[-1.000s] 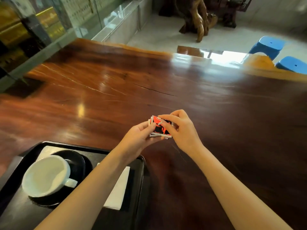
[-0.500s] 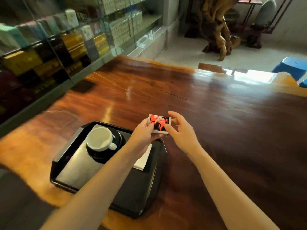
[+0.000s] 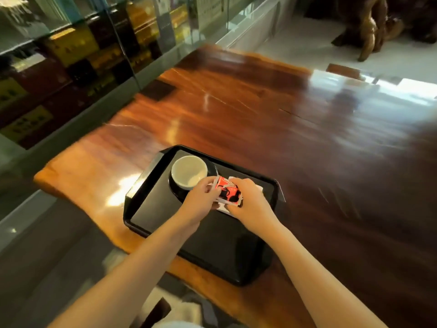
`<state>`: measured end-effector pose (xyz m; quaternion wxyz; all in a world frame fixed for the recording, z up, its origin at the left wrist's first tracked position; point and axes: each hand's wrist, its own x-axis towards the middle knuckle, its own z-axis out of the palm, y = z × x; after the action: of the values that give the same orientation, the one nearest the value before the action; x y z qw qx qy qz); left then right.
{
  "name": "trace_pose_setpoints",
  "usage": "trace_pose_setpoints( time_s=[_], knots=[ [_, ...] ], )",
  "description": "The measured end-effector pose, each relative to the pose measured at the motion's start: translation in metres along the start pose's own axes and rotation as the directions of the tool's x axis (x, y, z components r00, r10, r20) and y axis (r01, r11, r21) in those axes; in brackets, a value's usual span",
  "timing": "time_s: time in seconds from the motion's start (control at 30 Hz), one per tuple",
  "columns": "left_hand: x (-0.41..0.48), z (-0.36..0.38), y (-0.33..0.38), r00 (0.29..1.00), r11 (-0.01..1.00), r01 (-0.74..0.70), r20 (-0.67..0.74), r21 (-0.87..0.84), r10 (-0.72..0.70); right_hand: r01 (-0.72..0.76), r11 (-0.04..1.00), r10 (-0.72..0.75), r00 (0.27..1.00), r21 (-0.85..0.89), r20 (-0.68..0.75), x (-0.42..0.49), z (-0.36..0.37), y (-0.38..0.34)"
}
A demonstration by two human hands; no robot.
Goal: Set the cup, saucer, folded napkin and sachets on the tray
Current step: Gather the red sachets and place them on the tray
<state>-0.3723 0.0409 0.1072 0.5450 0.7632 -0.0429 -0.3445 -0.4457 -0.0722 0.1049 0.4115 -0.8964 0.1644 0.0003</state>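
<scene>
Currently held: sachets [image 3: 228, 194], a small red-and-black stack pinched between both hands at the frame's centre.
Left hand [image 3: 201, 200]: fingers curled round the stack's left end, knuckles just beside the cup [image 3: 189, 171].
Right hand [image 3: 250, 202]: fingers bent over the right end, gripping it; the fingertips are hidden under the packets.
Place: over the tray [image 3: 160, 209], just right of the cup on its saucer [image 3: 212, 170] and above the folded napkin [image 3: 260, 187]. Whether the stack touches the napkin, I cannot tell.
Long axis: seemingly from centre-left down toward lower right, spanning hand to hand; motion blur makes this rough.
Facing: printed side up, edges slightly fanned.
Risk, scatter: the packets look loosely squared, so uneven release could let them slide apart or off the napkin.
Risk, cup: the left hand's closeness means a careless withdrawal might nudge the cup on the saucer.
Risk, napkin: dragging the stack sideways could skew or unfold it.
Risk, tray: it sits near the table [image 3: 236, 110] edge at lower left, so a hard press may shift it.
</scene>
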Motion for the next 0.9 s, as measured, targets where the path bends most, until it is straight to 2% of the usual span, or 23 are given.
trace_pose_setpoints(
  time_s=[0.17, 0.33, 0.47, 0.6, 0.73, 0.8, 0.9],
  knots=[
    [0.023, -0.046, -0.053, 0.988, 0.966, 0.152, -0.019, 0.207, -0.151, -0.184, 0.979, 0.176, 0.979, 0.083, 0.100, 0.007, 0.082, 0.000],
    [0.040, -0.067, -0.094, 0.969, 0.935, 0.229, 0.030, 0.269, -0.245, -0.431, 0.893, 0.400, 0.892, 0.128, 0.210, 0.008, 0.127, 0.000],
    [0.044, -0.074, -0.116, 0.964, 0.915, 0.253, 0.004, 0.314, -0.268, -0.546, 0.824, 0.521, 0.835, 0.150, 0.177, 0.002, 0.142, 0.001],
    [0.050, -0.074, -0.125, 0.979, 0.851, 0.171, 0.015, 0.497, -0.206, -0.577, 0.810, 0.567, 0.817, 0.110, 0.110, -0.001, 0.153, 0.002],
    [0.052, -0.076, -0.124, 0.997, 0.681, -0.014, 0.064, 0.732, -0.048, -0.550, 0.835, 0.549, 0.835, 0.020, 0.041, -0.002, 0.160, 0.001],
    [0.051, -0.079, -0.124, 0.996, 0.603, -0.082, 0.078, 0.793, 0.031, -0.524, 0.851, 0.525, 0.851, -0.035, 0.029, -0.004, 0.162, 0.000],
    [0.051, -0.086, -0.125, 0.990, 0.559, -0.140, 0.134, 0.818, 0.051, -0.503, 0.861, 0.506, 0.863, -0.076, 0.016, -0.006, 0.163, 0.001]
  ],
)
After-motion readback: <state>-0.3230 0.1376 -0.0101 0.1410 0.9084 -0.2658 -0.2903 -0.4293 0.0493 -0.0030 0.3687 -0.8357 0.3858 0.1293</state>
